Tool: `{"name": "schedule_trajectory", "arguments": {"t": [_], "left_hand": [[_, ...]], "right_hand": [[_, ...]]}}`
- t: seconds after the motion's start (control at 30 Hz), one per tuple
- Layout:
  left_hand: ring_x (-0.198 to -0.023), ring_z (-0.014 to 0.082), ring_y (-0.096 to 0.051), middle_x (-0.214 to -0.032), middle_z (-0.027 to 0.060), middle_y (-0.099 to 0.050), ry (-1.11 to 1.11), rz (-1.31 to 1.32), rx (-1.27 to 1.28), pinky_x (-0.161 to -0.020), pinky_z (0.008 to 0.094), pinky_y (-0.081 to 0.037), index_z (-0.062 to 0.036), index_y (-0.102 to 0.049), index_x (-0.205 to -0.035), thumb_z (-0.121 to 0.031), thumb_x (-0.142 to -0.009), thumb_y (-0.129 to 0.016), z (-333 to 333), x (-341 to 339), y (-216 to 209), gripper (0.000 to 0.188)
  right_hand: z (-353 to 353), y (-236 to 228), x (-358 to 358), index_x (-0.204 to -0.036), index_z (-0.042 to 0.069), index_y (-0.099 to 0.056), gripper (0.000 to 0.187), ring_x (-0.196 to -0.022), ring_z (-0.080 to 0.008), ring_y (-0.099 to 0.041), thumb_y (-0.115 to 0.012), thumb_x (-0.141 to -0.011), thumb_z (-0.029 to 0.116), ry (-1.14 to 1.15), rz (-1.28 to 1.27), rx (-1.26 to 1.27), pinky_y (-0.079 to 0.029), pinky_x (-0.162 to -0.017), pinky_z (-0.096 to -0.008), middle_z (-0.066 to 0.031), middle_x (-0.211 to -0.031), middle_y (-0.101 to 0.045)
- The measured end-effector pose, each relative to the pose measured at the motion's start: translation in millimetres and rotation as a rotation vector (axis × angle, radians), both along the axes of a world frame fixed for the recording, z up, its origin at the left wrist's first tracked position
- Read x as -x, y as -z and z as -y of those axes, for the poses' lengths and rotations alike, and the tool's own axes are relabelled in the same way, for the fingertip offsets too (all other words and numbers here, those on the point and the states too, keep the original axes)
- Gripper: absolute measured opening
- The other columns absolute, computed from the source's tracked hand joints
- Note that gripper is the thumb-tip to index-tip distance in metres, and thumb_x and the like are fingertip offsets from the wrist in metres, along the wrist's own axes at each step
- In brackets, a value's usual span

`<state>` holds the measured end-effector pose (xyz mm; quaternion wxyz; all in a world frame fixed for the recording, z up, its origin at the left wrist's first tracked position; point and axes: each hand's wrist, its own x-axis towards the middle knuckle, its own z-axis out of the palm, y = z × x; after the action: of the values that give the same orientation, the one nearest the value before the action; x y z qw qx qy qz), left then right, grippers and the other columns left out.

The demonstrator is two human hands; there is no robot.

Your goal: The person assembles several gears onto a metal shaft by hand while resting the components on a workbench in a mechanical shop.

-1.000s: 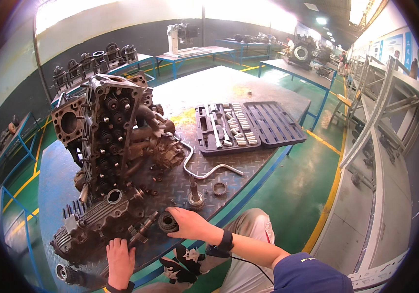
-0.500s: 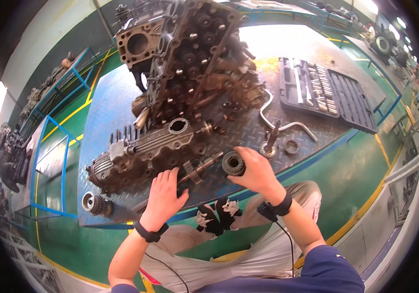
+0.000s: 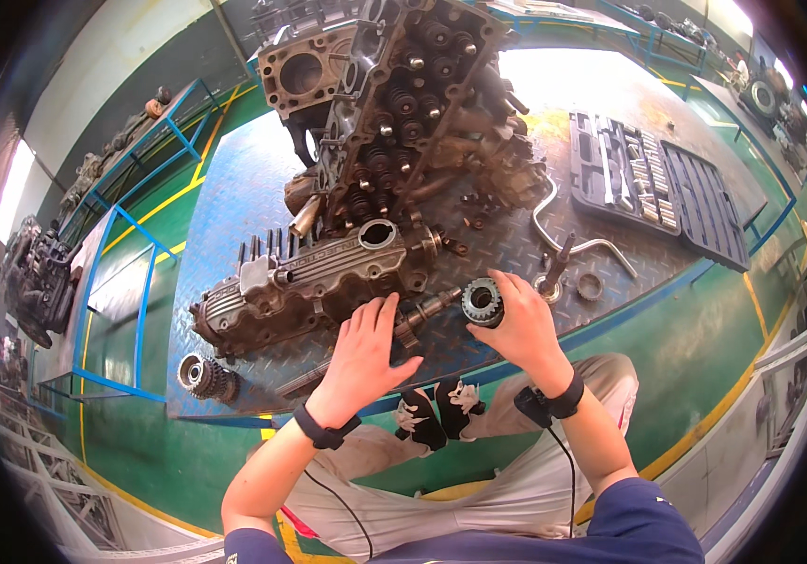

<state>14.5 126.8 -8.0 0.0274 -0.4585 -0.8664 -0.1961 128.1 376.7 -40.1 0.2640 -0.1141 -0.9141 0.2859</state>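
My right hand grips a toothed gear ring between thumb and fingers, its round bore facing up. Left of it lies a gear shaft, its bare end pointing at the ring but apart from it. Over the shaft's middle reaches my left hand, fingers stretched and thumb apart, hiding part of the shaft. Whether those fingers touch it I cannot tell. Just beyond is a ribbed metal valve cover. A stack of gears stands at the table's near left corner.
A large engine block with its cylinder head fills the table's back. To the right are a bent metal pipe, a small ring, an upright stemmed part and an open socket set case. The table's edge runs close below my hands.
The whole view has shifted, so things appear further right. My left hand has moved forward and right along the shaft. The gear ring in my right hand is tilted more upward.
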Motion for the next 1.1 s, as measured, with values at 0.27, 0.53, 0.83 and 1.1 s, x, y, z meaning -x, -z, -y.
{"name": "schedule_trajectory", "arguments": {"t": [0.27,0.53,0.83,1.1], "left_hand": [[-0.128,0.0433,-0.058,-0.138,0.024,-0.06,0.002,0.036,-0.035,-0.109,0.049,-0.046,0.0021,-0.045,-0.153,-0.031,-0.083,-0.086,-13,10,16,0.088],[-0.126,0.044,-0.061,-0.134,0.023,-0.063,0.019,0.141,-0.126,-0.108,0.0474,-0.051,0.0004,-0.055,-0.143,-0.025,-0.079,-0.088,-11,16,18,0.077],[-0.127,0.041,-0.062,-0.136,0.0202,-0.065,0.012,0.154,-0.265,-0.11,0.0468,-0.051,-0.0047,-0.06,-0.142,-0.023,-0.074,-0.092,2,17,20,0.077],[-0.128,0.04,-0.062,-0.137,0.02,-0.065,0.035,0.12,-0.333,-0.11,0.0464,-0.051,-0.0055,-0.061,-0.146,-0.023,-0.073,-0.093,10,10,2,0.081]], "right_hand": [[4,-13,-3,-0.136,-0.005,-0.065,0.081,-0.116,-0.0391,-0.072,-0.096,-0.066,0.024,0.088,-0.078,0.137,-0.057,-0.101,-0.043,-0.0217,-0.129,-0.071],[-4,-11,-3,-0.137,-0.004,-0.062,0.081,-0.115,-0.0407,-0.069,-0.095,-0.068,0.024,0.049,-0.045,0.028,-0.057,-0.098,-0.0466,-0.0205,-0.13,-0.069],[-6,-33,2,-0.133,-0.002,-0.063,0.075,-0.116,-0.0422,-0.068,-0.092,-0.069,0.024,0.004,0.059,-0.025,-0.057,-0.097,-0.0474,-0.0208,-0.125,-0.068],[5,-47,13,-0.137,-0.002,-0.059,0.077,-0.116,-0.0421,-0.067,-0.087,-0.069,0.019,-0.083,0.097,-0.13,-0.057,-0.098,-0.0468,-0.0207,-0.127,-0.067]]}}
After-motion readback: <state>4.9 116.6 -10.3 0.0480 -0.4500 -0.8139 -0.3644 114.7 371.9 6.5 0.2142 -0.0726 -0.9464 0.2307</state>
